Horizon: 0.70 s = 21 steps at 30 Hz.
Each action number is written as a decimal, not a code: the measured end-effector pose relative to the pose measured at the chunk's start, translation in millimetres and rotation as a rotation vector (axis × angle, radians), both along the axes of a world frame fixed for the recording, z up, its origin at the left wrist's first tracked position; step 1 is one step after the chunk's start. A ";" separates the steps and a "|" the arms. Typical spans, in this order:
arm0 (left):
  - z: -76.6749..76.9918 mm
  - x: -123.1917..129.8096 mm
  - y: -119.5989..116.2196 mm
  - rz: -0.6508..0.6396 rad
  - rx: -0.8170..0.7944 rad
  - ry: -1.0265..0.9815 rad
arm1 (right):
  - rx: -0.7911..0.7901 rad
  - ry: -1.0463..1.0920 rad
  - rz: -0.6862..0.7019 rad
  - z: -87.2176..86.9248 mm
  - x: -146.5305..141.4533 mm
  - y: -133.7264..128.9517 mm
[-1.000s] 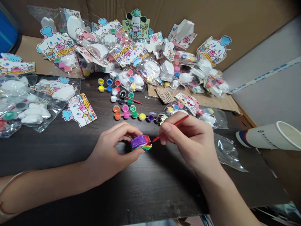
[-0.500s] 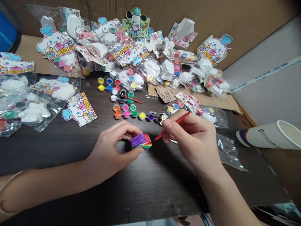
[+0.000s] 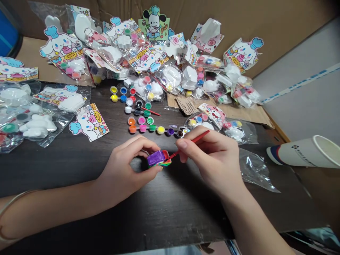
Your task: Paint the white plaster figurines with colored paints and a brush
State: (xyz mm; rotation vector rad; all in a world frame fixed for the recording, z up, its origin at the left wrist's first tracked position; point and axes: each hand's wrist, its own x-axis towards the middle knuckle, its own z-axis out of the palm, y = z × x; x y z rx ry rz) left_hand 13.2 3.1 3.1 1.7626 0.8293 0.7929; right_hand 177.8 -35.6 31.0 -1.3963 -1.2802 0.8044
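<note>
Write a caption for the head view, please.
Left hand holding a multicoloured figurine, right hand a red paintbrush at one end, paint pots beyond.

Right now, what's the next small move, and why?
Probably one short, light stroke along the red end of the toy: the left hand holds it steady, and the right hand has the brush with its tip at or very near that end.

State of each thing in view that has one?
Painted piece, held, purple and red showing
Left hand, closed on the painted piece
Red brush, held, tip at the painted piece
Right hand, closed on the red brush
Second red brush, lying down
Orange paint pot, open
Paper cup, uncovered; upright or lying unclear
</note>
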 end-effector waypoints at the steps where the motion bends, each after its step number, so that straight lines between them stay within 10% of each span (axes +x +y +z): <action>1: 0.1 0.1 -0.3 0.003 -0.003 -0.007 | 0.002 -0.009 -0.003 -0.2 0.4 0.2; 21: -0.2 0.1 -0.6 0.009 -0.018 -0.033 | 0.020 0.034 -0.005 2.2 1.6 -0.1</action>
